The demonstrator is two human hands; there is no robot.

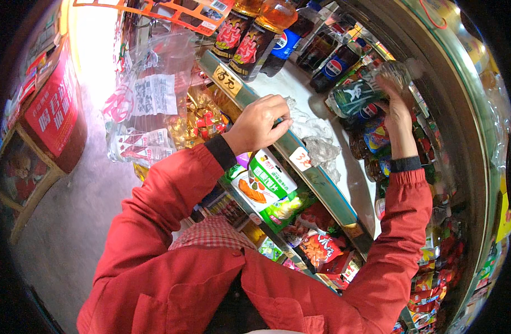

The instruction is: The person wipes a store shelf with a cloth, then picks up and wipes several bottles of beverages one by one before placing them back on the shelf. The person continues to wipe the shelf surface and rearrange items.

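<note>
My right hand (395, 106) grips a plastic bottle with a dark green label (355, 98), tilted over the far side of the white shelf (362, 192). The bottle's upper end is blurred. My left hand (259, 123) rests at the shelf's front edge with its fingers curled; its palm is hidden. A crumpled grey-white cloth (322, 151) lies on the shelf between the hands. Beyond my left hand, dark-labelled bottles of amber drink (253, 46) and a Pepsi bottle (284, 44) stand on the same shelf.
A handwritten price tag (300, 158) is on the shelf's edge strip. Below hang green-and-white snack packets (266, 183) and a red snack bag (320, 248). A clear plastic bag (155, 96) hangs at the left. A red printed carton (55, 104) stands beyond the grey floor (88, 217).
</note>
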